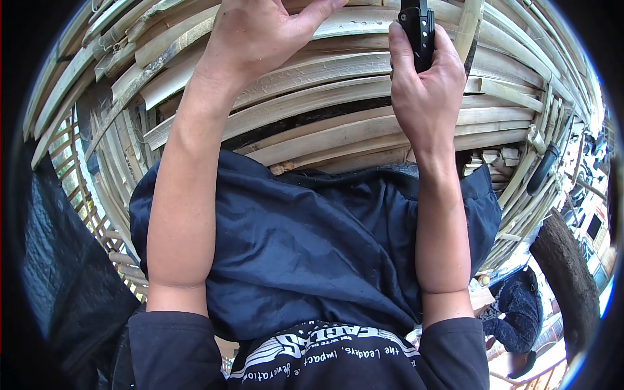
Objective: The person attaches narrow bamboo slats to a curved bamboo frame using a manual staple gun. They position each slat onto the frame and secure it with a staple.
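Note:
At the top edge, my left hand reaches over split bamboo strips. Its thumb stretches out to the right, away from the palm; the other fingers are mostly cut off by the picture's edge, and I see nothing held. Farther right, my right hand is closed round a black knife handle with a row of silver rivets. The handle points away from me, and its far end leaves the picture. Just right of this hand a pale bamboo strip stands lengthwise across the others.
Dark cloth covers my lap. Black sheeting hangs at the left beside a bamboo lattice. On the right are a dark cylindrical object, a thick log and cut bamboo ends. A person in dark clothes is at the lower right.

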